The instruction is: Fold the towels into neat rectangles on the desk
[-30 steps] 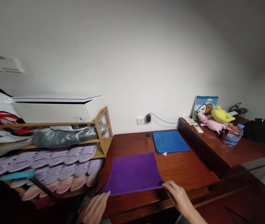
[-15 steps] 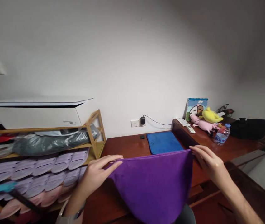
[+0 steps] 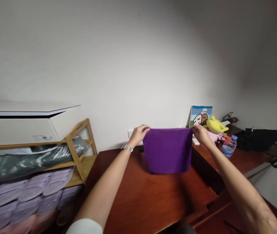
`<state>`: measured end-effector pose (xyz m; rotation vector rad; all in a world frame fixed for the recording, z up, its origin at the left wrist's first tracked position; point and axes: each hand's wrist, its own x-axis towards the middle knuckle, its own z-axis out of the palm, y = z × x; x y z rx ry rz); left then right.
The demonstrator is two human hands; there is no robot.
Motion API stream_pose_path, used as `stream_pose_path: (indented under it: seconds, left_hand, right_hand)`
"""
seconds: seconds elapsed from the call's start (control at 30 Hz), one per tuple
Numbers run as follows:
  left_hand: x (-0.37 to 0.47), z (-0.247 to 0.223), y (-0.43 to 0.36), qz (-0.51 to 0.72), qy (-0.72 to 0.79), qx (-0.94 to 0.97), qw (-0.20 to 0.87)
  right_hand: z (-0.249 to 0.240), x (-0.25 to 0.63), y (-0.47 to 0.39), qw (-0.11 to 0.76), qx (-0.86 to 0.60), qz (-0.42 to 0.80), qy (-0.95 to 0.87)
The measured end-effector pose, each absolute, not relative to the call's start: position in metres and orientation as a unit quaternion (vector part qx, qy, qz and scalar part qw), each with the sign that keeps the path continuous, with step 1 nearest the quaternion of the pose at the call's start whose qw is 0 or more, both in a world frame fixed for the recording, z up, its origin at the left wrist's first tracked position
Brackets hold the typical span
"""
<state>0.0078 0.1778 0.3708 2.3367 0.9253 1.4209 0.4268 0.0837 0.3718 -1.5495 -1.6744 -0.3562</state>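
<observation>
A purple cloth (image 3: pixel 168 151) hangs from both my hands, its top edge stretched fairly straight and its lower edge close above the brown wooden desk (image 3: pixel 148 201). My left hand (image 3: pixel 139 134) pinches the cloth's upper left corner between thumb and fingers. On the other side, my right hand (image 3: pixel 200 132) pinches the upper right corner. Both arms reach far forward, towards the wall. The blue folded cloth seen earlier at the back of the desk is hidden behind the purple one.
On the left stands a wooden rack (image 3: pixel 79 156) with lilac slippers (image 3: pixel 58 180), a plastic-wrapped bundle (image 3: pixel 31 161) and a white box (image 3: pixel 18 130). To the right are a water bottle (image 3: pixel 229 147), a yellow plush toy (image 3: pixel 216 124), a picture (image 3: pixel 199 113) and a black bag (image 3: pixel 260 141).
Both hands have moved forward and up towards the wall, carrying the purple cloth over the back of the desk. The blue cloth has gone out of sight behind it.
</observation>
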Motion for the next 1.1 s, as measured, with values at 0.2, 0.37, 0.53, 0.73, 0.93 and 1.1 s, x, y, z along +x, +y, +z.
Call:
stream_pose_path:
  seconds: [0.2,0.37,0.53,0.73,0.93,1.1]
  left_hand:
    - [0.04,0.351,0.213,0.512,0.308,0.8,0.051]
    - [0.047,0.252,0.194,0.437,0.296,0.849,0.026]
    - [0.058,0.122,0.143,0.326,0.31,0.892,0.044]
    - [0.059,0.036,0.11,0.276,0.373,0.881,0.088]
    - [0.05,0.021,0.133,0.318,0.533,0.773,0.131]
    - [0.062,0.016,0.162,0.312,0.618,0.686,0.225]
  right_hand:
    - [0.356,0.46,0.136,0.468,-0.607,-0.149,-0.625]
    - [0.248,0.468,0.136,0.456,-0.666,-0.031,-0.59]
    - [0.122,0.437,0.1,0.407,-0.759,0.125,-0.492]
    - [0.056,0.405,0.074,0.432,-0.792,0.194,-0.386]
    - [0.039,0.369,0.091,0.519,-0.742,0.324,-0.274]
    - [0.031,0.333,0.116,0.569,-0.668,0.418,-0.233]
